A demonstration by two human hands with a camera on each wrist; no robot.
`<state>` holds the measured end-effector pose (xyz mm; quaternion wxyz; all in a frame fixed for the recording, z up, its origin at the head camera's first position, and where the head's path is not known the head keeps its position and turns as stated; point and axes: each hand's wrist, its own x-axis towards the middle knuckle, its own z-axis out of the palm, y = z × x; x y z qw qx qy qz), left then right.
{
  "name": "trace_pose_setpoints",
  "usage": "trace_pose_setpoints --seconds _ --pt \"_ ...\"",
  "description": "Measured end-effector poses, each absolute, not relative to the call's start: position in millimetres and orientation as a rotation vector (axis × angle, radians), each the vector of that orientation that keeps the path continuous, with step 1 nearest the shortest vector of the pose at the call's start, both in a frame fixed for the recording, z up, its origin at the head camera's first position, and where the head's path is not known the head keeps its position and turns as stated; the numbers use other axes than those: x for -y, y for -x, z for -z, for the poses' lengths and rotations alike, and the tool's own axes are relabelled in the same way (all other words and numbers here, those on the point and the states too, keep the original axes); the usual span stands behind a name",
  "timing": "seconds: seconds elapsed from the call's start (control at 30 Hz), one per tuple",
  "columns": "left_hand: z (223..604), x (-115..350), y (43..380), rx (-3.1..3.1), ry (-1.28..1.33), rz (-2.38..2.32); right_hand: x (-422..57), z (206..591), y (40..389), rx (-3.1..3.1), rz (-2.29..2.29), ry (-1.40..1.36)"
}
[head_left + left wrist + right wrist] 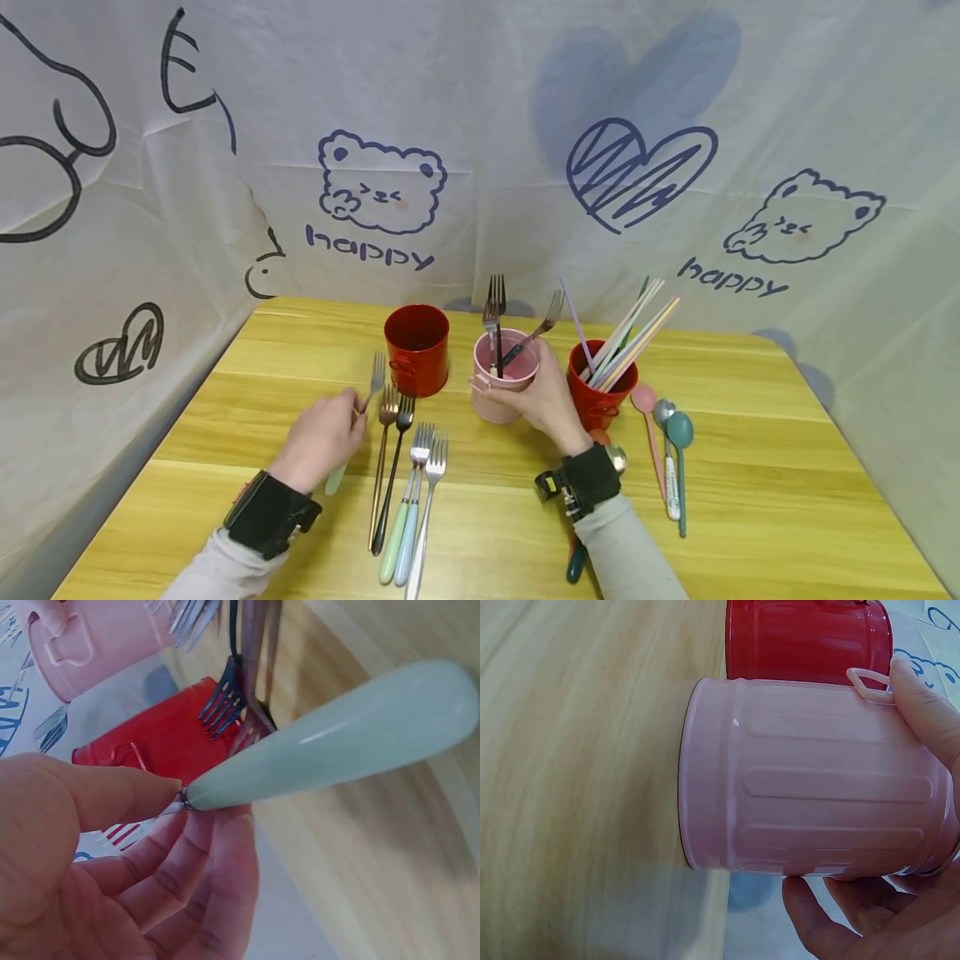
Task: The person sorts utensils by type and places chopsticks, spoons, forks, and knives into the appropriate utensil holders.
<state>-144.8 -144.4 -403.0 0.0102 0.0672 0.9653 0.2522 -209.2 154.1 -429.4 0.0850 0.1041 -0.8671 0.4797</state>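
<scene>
Left hand (318, 440) pinches green-handled fork (337, 742) | tines away, axis diagonal, tilt unclear | right hand (551, 402) grips pink bucket (825, 780)

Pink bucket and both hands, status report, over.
Left hand pinching green-handled fork. Right hand holding pink bucket, three forks visible inside. Copper-colored fork and black fork lying between left hand and bucket.
</scene>
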Motion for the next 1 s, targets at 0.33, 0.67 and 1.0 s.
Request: trace_pose_setpoints --seconds 0.33,0.67,1.0 --pt "390.7 131.7 149.6 -3.127 -0.35 -0.859 -155.0 430.4 210.3 2.574 -1.431 -0.324" --pt "372.0 103.3 161.4 -3.204 -0.51 -0.955 -154.5 429.5 209.8 2.575 -1.436 -0.321" --pt "344.6 67.3 182.5 -3.269 -0.653 -1.12 -153.9 429.5 209.9 2.568 -1.441 -0.333"
